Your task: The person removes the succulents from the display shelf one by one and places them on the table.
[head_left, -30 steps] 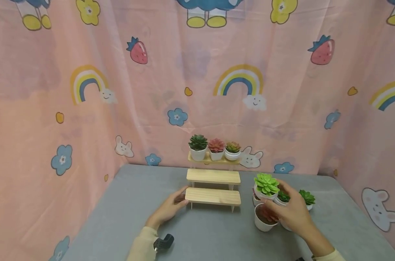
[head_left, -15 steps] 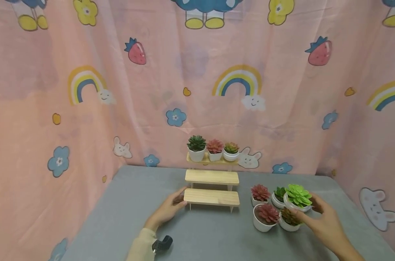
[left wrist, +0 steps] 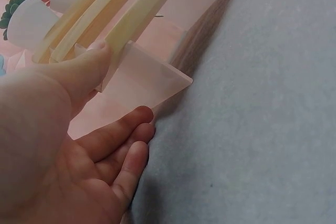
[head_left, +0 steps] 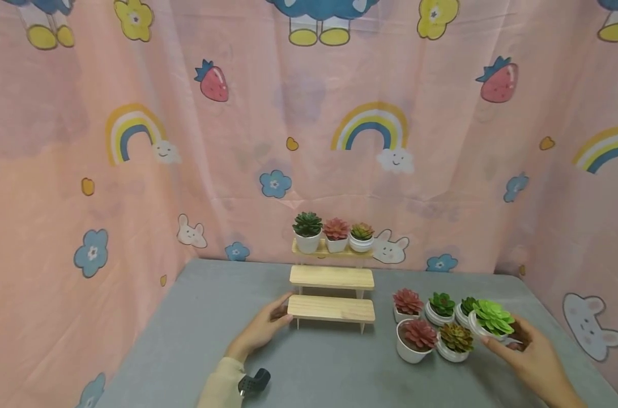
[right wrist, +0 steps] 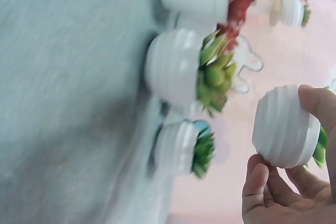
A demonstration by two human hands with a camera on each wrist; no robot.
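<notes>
My right hand (head_left: pixel 535 354) grips a white ribbed pot (right wrist: pixel 286 127) holding a bright green succulent (head_left: pixel 493 317), lifted above the table at the right. In the right wrist view, the thumb and fingers press round the pot wall. My left hand (head_left: pixel 261 327) is at the left end of a three-tier wooden stand (head_left: pixel 331 309). Its thumb touches the lowest board, while the other fingers extend loosely beside the clear side support (left wrist: pixel 149 77). On the top tier stand a dark green succulent (head_left: pixel 307 225), a pink succulent (head_left: pixel 336 229) and a yellow-green succulent (head_left: pixel 362 231).
Left of the lifted pot are two red succulents (head_left: pixel 408 302), a green one (head_left: pixel 442 305), a brownish-green one (head_left: pixel 455 338) and a dark green one (head_left: pixel 467 307), all in white pots. The grey table (head_left: pixel 212 289) meets a pink printed curtain (head_left: pixel 247 215) behind.
My right hand has carried the bright green succulent rightward, from above the red succulents to the group's right side. My left hand has stayed at the stand.
</notes>
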